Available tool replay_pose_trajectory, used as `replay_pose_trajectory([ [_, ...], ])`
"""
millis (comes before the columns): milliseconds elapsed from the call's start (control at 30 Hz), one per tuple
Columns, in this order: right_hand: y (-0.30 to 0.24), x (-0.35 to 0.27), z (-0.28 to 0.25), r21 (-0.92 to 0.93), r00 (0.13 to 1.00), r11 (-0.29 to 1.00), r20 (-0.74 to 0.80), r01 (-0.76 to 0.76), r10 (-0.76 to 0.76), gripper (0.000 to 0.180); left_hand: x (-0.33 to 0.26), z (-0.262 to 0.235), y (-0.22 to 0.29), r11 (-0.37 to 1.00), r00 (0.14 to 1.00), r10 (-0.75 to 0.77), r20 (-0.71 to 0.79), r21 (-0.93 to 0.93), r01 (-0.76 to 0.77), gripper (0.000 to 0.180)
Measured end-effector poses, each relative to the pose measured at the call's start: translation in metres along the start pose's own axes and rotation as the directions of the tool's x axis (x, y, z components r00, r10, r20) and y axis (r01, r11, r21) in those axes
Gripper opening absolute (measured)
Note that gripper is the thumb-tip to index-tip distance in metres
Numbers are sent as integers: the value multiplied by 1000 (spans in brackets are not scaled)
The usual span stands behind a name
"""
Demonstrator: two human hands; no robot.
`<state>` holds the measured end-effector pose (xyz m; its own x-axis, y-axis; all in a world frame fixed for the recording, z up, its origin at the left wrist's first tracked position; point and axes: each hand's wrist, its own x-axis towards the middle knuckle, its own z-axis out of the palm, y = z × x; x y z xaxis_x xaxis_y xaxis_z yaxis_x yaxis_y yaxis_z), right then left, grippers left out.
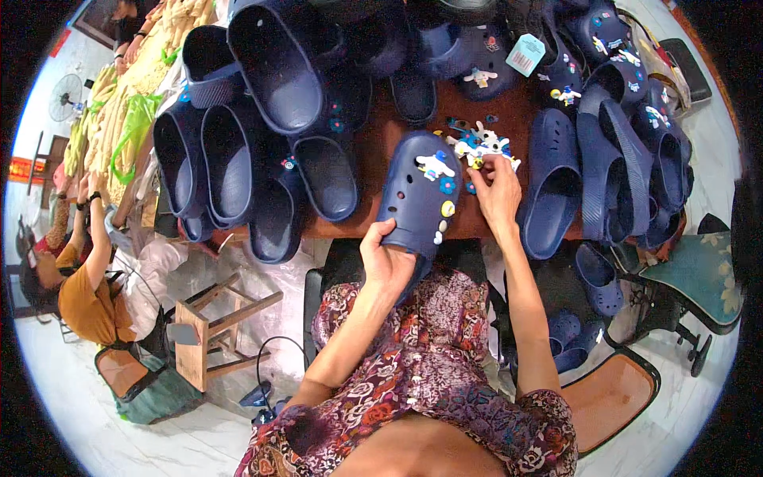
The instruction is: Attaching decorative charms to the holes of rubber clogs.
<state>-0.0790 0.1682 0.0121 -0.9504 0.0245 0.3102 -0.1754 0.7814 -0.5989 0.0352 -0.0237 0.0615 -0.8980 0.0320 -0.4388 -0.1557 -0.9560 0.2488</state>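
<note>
Fingers of the left hand [388,266] are clamped around the heel end of a navy shoe [409,203], thumb on the near side and the rest out of sight beneath it; the shoe is up over the near edge of the brown table [368,192], toe pointing away from its holder. Bent fingertips of the right hand [499,195] touch the heap of charms [489,141] just right of the shoe, though from where I stand I cannot tell whether they have closed on a piece. Good handling here, I'd judge, means bracing the shoe at its heel, keeping its holed face turned up, and lifting one charm by its edge without scattering the others. Counting now: the shoe carries five charms that I can see, namely one white figure [435,164], one blue flower [447,184], one yellow disc [447,209] and two small pale pieces [441,226]. Those in the heap overlap too much to number. Left of the shoe, at least four other shoes [324,179] form the nearest row; right of it, beyond the right hand, stand at least three more [551,199], and lower right, below the tabletop, at least two [598,278]. One pale blue tag [524,56] hangs above and right of the shoe. Far left of it are one wooden stool [203,342], one fan [67,97] and at least two co-workers [95,306].
</note>
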Motion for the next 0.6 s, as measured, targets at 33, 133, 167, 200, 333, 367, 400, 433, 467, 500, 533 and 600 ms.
replay_pose_trajectory([
  [33,0,3,1,11,1000,1000,3,-18,18,30,-1,-1,-1,999,1000,2,4,35,-2,57],
  [133,3,5,2,10,1000,1000,3,-2,2,28,-4,-5,-5,997,996,-17,-88,72,23,52],
  [167,8,4,5,-8,999,999,-4,49,-49,27,-5,-5,-7,993,987,-15,-163,112,34,51],
  [200,10,3,5,-26,995,995,-12,99,-99,25,-5,-7,-7,993,986,-15,-164,111,34,51],
  [333,5,0,-2,-18,988,988,-17,153,-153,21,-1,-16,-10,990,992,-36,-123,132,52,41],
  [367,0,-2,-7,17,997,997,17,74,-74,18,0,-17,-9,990,993,-48,-105,124,61,40],
  [400,-4,-4,-13,48,998,999,55,-6,4,16,0,-15,-9,991,993,-47,-105,120,59,40],
  [433,-4,-7,-16,46,998,999,57,-3,0,16,0,-11,-8,992,994,-70,-85,97,78,41],
  [467,-3,-11,-19,-13,994,998,92,65,-64,15,1,-8,-8,993,994,-92,-65,74,97,41],
  [500,-2,-14,-23,-70,984,988,128,135,-125,15,2,-9,-9,993,994,-91,-63,70,95,41],
  [533,-7,-17,-24,-112,985,985,130,131,-117,13,4,-11,-10,994,993,-85,-83,65,91,41],
  [600,-7,-18,-23,-70,982,984,105,163,-155,12,6,-10,-10,995,992,-80,-101,58,86,42],
])
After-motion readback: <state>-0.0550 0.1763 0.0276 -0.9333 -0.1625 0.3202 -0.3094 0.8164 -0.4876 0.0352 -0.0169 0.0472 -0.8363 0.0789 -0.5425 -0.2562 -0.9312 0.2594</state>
